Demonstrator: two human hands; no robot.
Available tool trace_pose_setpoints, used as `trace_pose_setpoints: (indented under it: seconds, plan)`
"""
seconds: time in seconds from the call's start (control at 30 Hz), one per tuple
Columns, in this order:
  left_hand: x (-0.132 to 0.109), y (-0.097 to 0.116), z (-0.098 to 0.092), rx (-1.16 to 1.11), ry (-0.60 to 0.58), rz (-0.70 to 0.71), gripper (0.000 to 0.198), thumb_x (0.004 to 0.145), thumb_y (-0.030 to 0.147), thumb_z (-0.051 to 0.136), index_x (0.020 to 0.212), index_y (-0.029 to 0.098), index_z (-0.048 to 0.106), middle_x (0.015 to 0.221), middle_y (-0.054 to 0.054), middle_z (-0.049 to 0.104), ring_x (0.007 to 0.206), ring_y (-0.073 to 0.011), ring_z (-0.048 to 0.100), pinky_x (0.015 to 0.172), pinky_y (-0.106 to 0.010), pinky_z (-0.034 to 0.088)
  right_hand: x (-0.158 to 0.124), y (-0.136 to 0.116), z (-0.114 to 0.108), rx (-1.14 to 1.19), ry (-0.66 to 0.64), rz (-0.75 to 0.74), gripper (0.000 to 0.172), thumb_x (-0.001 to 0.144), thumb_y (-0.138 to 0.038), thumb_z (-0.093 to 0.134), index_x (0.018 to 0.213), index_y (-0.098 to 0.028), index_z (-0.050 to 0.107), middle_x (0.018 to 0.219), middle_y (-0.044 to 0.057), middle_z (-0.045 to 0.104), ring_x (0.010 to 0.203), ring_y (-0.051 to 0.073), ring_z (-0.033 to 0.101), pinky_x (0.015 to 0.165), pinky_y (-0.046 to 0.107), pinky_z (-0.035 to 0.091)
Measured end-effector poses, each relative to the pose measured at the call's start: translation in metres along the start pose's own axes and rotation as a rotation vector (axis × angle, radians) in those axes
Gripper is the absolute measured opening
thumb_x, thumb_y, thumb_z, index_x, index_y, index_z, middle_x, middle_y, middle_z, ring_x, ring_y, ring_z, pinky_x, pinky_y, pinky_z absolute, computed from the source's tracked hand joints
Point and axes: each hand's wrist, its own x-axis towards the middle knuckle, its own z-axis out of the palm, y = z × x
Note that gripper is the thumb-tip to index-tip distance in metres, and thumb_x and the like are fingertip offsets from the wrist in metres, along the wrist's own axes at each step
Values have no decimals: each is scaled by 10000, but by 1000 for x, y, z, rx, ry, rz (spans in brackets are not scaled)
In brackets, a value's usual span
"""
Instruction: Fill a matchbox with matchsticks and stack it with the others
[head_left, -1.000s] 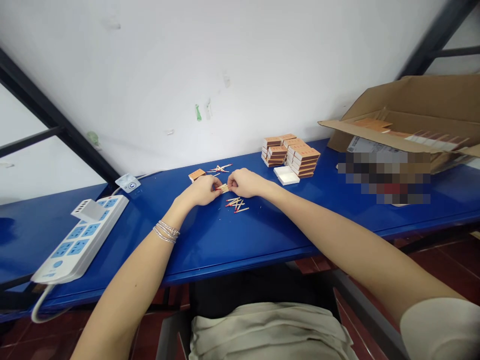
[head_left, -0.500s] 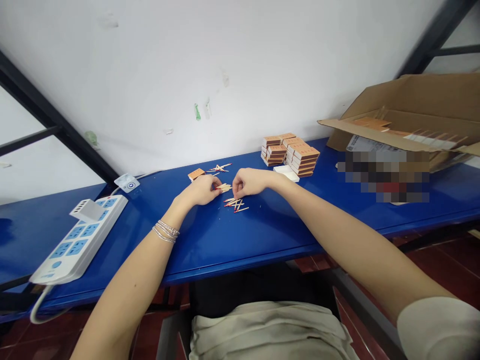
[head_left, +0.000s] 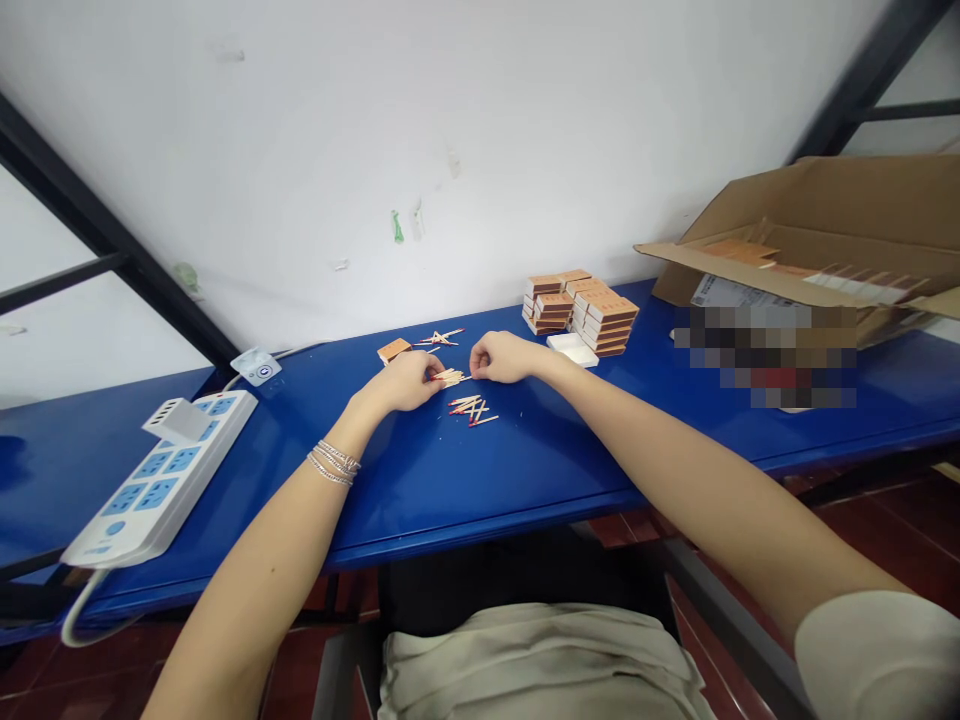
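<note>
My left hand [head_left: 409,380] is closed on a bundle of matches [head_left: 451,378], whose pale sticks point right out of the fingers. Facing it, my right hand [head_left: 499,357] pinches a single match [head_left: 470,377] at the right end of that bundle. Just below both hands, a loose pile of red-tipped matches [head_left: 472,409] lies on the blue table [head_left: 465,480]. More matches [head_left: 441,338] lie scattered behind my left hand. An orange matchbox [head_left: 394,350] sits by that hand, partly hidden by it. To the right of my right hand is an open white tray [head_left: 574,350].
Stacked matchboxes [head_left: 589,305] stand against the wall behind the tray. At the right is an open cardboard box [head_left: 810,220] holding more matchboxes. A white power strip [head_left: 161,480] and a small white device [head_left: 256,366] lie at the left.
My right hand has moved up slightly, off the loose pile to the end of the bundle, with a match between its fingers. My left hand keeps its hold.
</note>
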Motion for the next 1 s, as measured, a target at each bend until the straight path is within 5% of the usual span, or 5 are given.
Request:
trace_pose_setpoints:
  seconds: [0.23,0.47,0.73,0.87,1.0]
  plan:
    - [0,1,1,-11,2,-13,254,819,254,580,1005,119,690,770,-64,679,700,-171,585,702,-297,436,-12,6,-27,-68,-83,56,167,683,-128,653,811,-176,748,835,34,739,730,165,648,588,223,443]
    - [2,-4,3,19,14,35,254,826,290,568,970,117,687,852,-83,689,670,-159,563,642,-292,421,-15,-4,-21,59,-312,-79,151,726,-220,648,828,-158,739,727,27,712,601,123,590,549,219,422]
    - [5,-6,7,8,33,61,226,822,267,568,948,118,683,866,-89,695,689,-161,575,650,-284,426,-2,-11,7,46,86,-155,141,711,-181,662,829,-160,736,753,22,709,659,112,608,589,196,412]
    - [6,-9,8,30,35,83,224,833,281,553,926,126,685,856,-87,700,686,-161,573,648,-286,425,2,-18,18,-34,138,-166,138,715,-125,629,806,-153,728,766,36,719,658,120,611,590,204,404]
    - [6,-8,7,43,43,66,240,826,272,559,959,115,684,891,-98,701,714,-170,582,674,-295,438,-3,-16,6,-59,112,-140,136,707,-117,632,790,-159,732,786,44,733,698,139,637,611,207,425]
